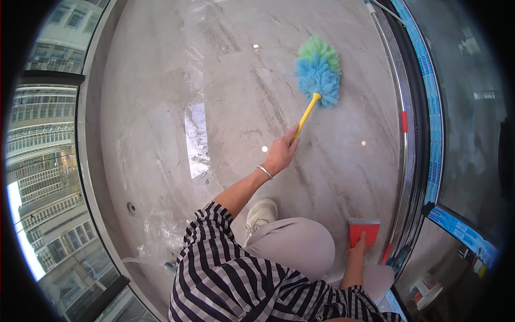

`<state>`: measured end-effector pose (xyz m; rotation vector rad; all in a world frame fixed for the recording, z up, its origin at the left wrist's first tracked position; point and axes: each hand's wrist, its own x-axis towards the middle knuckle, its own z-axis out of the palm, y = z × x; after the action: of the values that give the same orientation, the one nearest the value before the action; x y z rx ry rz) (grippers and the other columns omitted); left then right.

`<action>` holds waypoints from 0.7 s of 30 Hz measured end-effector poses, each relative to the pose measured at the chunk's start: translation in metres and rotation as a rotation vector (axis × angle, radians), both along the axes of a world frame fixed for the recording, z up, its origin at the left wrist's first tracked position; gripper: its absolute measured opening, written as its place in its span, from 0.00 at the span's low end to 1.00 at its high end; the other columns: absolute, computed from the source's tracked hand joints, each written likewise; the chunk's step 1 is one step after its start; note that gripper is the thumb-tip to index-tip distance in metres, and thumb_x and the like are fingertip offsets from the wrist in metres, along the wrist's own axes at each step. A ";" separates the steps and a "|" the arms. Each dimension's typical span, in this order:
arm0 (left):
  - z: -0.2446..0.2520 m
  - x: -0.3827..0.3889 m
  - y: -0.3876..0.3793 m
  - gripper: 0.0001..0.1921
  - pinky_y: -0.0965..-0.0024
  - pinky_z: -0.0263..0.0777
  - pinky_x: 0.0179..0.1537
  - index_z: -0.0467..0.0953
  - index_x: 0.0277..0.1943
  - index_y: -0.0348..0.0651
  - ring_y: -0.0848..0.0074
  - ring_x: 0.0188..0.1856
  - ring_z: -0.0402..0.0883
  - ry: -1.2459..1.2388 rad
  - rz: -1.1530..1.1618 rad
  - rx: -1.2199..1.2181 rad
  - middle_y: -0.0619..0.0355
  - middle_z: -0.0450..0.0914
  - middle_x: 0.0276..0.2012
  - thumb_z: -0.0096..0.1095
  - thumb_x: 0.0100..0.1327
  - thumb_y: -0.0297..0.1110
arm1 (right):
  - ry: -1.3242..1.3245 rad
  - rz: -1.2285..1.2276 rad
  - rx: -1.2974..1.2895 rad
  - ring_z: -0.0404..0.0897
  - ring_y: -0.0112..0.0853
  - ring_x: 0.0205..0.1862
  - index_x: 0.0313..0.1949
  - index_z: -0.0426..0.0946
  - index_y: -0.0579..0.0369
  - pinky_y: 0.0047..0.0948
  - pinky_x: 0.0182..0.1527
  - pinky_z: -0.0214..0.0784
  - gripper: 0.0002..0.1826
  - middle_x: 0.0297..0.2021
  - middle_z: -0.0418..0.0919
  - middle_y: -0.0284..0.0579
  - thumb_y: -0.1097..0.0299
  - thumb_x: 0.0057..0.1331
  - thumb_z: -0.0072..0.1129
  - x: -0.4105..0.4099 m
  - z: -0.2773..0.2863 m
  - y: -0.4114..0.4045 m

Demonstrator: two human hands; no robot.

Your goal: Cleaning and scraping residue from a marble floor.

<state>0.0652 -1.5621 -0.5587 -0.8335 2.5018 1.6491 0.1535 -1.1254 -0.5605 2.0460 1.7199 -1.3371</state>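
My left hand (281, 151), with a silver bangle on the wrist, grips the yellow handle (307, 114) of a fluffy duster. The duster head (319, 72), green at the far end and blue near the handle, rests over the grey marbled floor tiles (241, 92). Close to my right knee, my right hand (357, 247) holds a flat red scraper (364, 232) with a pale straight edge pointing away from me. Its handle is mostly hidden by my fingers.
Crumpled clear plastic wrap (161, 233) lies to my left, near a round floor drain (130, 207). A long metal pole (399, 88) with a red sleeve lies along the sliding-door track (418, 120) on the right. Blue film (434, 141) covers the door frame. Windows (44, 153) line the left.
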 end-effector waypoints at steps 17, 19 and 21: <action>0.017 0.057 -0.115 0.24 0.79 0.60 0.16 0.57 0.65 0.41 0.86 0.16 0.63 0.157 0.535 -0.044 0.64 0.66 0.17 0.45 0.67 0.29 | 0.618 0.995 0.228 0.77 0.27 0.35 0.38 0.77 0.64 0.29 0.40 0.69 0.16 0.36 0.80 0.44 0.63 0.57 0.63 -0.213 0.026 -0.136; 0.009 -0.001 -0.122 0.24 0.75 0.65 0.19 0.59 0.64 0.40 0.82 0.17 0.66 0.175 0.474 -0.077 0.61 0.68 0.19 0.48 0.66 0.31 | 0.621 1.353 0.566 0.77 0.41 0.40 0.44 0.75 0.58 0.38 0.44 0.68 0.18 0.38 0.79 0.50 0.61 0.56 0.61 -0.255 0.039 -0.167; -0.012 -0.057 -0.133 0.24 0.68 0.69 0.24 0.60 0.63 0.41 0.72 0.21 0.74 0.192 0.435 -0.154 0.55 0.75 0.23 0.49 0.65 0.35 | 0.530 1.551 0.774 0.75 0.44 0.44 0.47 0.75 0.52 0.42 0.45 0.67 0.18 0.40 0.78 0.49 0.61 0.57 0.59 -0.289 0.041 -0.197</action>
<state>0.0082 -1.6954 -0.5711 -1.3834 2.7523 1.7355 -0.1353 -1.3227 -0.5190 -0.1352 3.1099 -0.5952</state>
